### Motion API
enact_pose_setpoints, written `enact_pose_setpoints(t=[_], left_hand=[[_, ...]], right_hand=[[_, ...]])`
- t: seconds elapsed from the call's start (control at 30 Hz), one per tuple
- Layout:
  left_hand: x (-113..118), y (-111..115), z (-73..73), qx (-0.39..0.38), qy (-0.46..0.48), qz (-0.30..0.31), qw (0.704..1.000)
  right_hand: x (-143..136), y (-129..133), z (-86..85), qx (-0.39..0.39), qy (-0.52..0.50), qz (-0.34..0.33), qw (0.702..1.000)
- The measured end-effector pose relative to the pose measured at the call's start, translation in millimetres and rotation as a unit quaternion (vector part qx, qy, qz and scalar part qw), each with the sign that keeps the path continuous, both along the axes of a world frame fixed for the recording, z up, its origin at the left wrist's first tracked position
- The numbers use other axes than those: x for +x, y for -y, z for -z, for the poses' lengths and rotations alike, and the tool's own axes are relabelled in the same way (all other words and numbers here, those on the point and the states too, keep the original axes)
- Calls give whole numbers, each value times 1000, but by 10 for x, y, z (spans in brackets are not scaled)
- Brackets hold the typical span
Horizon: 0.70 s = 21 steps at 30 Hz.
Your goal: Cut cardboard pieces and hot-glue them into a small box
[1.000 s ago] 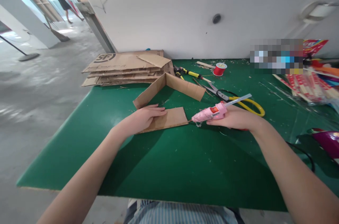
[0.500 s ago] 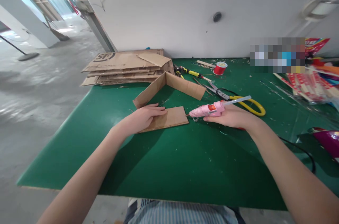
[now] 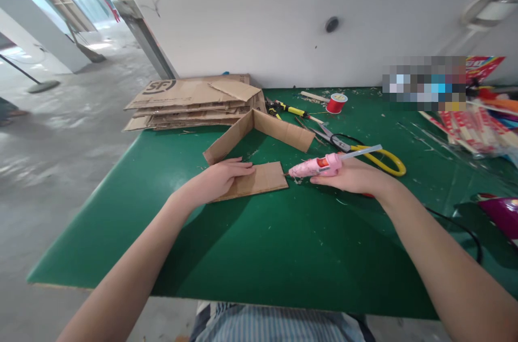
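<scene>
My left hand lies with its fingers stretched flat over a small rectangular cardboard piece, pressing it on the green table. My right hand is closed around a pink hot glue gun; a clear glue stick sticks out of its back end. The nozzle is at the right short edge of the cardboard piece. Glue strands cling to the front of the gun. Just behind my left hand, two cardboard strips joined in a V stand on edge.
At the back left is a stack of flattened cardboard. Scissors with yellow handles, yellow-black pliers and a spool of red thread lie behind the glue gun. A purple iron and a black cord are at the right.
Both hands, the glue gun and the cardboard piece are almost still. Part of another person's leg and foot now shows on the floor at the left edge.
</scene>
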State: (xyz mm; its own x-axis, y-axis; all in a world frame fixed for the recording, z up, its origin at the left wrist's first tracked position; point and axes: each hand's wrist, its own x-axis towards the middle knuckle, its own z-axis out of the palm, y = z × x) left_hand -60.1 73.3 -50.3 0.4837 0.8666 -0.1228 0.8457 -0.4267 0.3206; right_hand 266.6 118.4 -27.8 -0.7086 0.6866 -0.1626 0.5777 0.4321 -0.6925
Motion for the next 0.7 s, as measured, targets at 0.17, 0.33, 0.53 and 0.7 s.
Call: enact_pose_setpoints(t=[0.17, 0.33, 0.53, 0.7], left_hand=[[3, 3, -9, -7, 1, -2, 1000], [-7, 5, -2, -9, -1, -3, 1000], [6, 12, -28, -11, 13, -7, 1000], [13, 19, -49, -12, 0, -4, 1000]], right_hand=[[38, 7, -39, -36, 1, -38, 999], [72, 49, -42, -59, 36, 54, 996], [67, 67, -38, -51, 62, 86, 993], [65, 38, -34, -42, 47, 50, 997]])
